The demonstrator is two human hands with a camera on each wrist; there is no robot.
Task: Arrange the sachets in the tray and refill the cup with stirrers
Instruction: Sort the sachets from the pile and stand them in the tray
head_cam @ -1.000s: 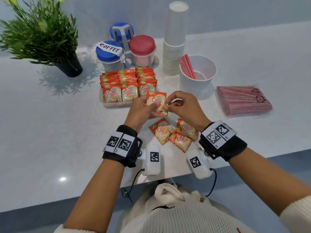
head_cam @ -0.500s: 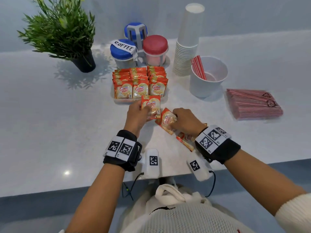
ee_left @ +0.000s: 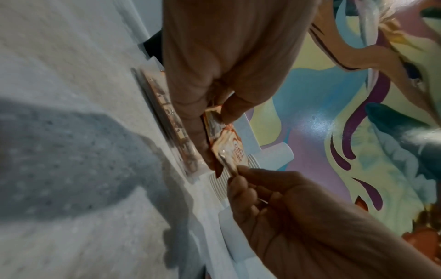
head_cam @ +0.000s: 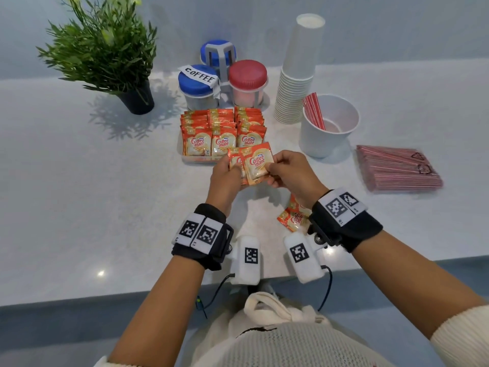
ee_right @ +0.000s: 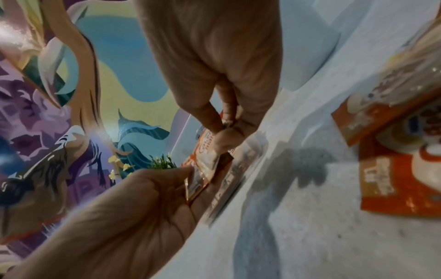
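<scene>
1. Left hand: fingers curled round an upright sachet, held just in front of the tray. How many sachets it holds cannot be told; at least 1 shows.
2. Right hand: thumb and forefinger pinch the right edge of a second sachet, which overlaps the first on its right side. The left wrist view shows the pinch at the packet's sealed rim.
3. Governing relation: both held sachets stand with the long axis upright and the printed face toward the person, matching the 3 rows already filed in the tray. The tray lies straight ahead of the hands, slightly to the left, so the left hand is the nearer.
4. Judged step: gathering loose sachets into 1 stack for the tray; the right-hand row, directly beyond the stack, looks the likeliest slot.
5. Remaining sachets: lying flat on the counter, partly hidden by the right wrist.
6. Stirrer cup: to the right of the tray, holding few stirrers; the wrapped stirrer pack lies further right, nearer the right hand.
</scene>
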